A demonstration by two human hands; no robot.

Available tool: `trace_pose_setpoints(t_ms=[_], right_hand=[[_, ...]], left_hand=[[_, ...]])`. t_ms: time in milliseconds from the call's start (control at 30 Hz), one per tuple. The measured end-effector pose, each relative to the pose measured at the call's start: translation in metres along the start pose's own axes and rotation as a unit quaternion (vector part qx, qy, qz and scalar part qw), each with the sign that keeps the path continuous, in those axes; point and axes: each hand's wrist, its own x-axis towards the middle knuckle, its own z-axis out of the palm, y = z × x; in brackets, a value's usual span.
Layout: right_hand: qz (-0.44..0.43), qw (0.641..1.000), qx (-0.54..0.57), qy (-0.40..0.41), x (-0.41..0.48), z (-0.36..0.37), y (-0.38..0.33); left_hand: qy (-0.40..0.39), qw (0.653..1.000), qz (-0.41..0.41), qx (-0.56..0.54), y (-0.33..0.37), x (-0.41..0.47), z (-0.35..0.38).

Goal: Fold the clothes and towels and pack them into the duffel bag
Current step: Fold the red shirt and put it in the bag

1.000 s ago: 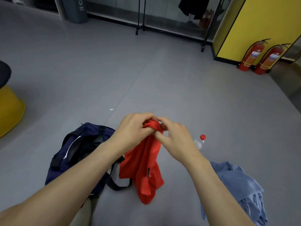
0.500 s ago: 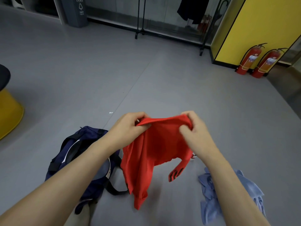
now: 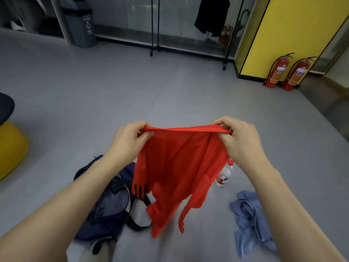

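A red garment (image 3: pixel 179 167) with dark stripes on its cuffs hangs in the air in front of me. My left hand (image 3: pixel 128 142) pinches one end of its top edge and my right hand (image 3: pixel 238 138) pinches the other end, with the edge pulled taut between them. Below on the grey floor lies the dark blue duffel bag (image 3: pixel 105 208), partly hidden by my left forearm and the red cloth. A crumpled light blue garment (image 3: pixel 251 220) lies on the floor at the lower right.
A clear plastic bottle with a red cap (image 3: pixel 223 176) lies on the floor behind the red garment. A yellow stool (image 3: pixel 9 148) stands at the left edge. Two red fire extinguishers (image 3: pixel 287 74) stand by a yellow wall, and a clothes rack (image 3: pixel 188 48) and grey bin (image 3: pixel 81 25) stand farther back.
My hands have moved apart, spreading the bunched red garment out wide along its top edge. The view has tilted up, so more of the far wall shows.
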Motion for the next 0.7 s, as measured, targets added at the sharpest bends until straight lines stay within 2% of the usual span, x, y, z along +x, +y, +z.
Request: trace_pose_setpoints(t_ms=[133, 200, 333, 400, 567, 633, 700], right_hand=[[-0.011, 0.998, -0.062, -0.026, 0.023, -0.038, -0.002], [-0.002, 0.998, -0.060, -0.025, 0.036, -0.063, -0.004], [0.032, 0.993, -0.078, -0.079, 0.059, -0.112, -0.009], [0.032, 0.994, -0.076, -0.067, 0.066, -0.129, -0.013], [0.075, 0.995, -0.064, -0.016, 0.078, -0.147, -0.009], [0.089, 0.992, -0.082, -0.022, 0.076, -0.144, -0.006], [0.095, 0.990, -0.098, -0.029, 0.072, -0.137, -0.002]], left_hand=[[-0.001, 0.998, 0.048, -0.030, 0.035, 0.030, -0.029], [-0.016, 0.996, 0.091, 0.009, 0.056, 0.047, -0.045], [0.000, 0.984, 0.157, 0.088, 0.090, 0.077, -0.076], [0.010, 0.979, 0.177, 0.097, 0.102, 0.086, -0.086], [0.023, 0.989, 0.141, 0.047, 0.109, 0.098, -0.094], [0.032, 0.989, 0.117, 0.081, 0.103, 0.099, -0.088], [0.053, 0.978, 0.113, 0.169, 0.094, 0.095, -0.080]])
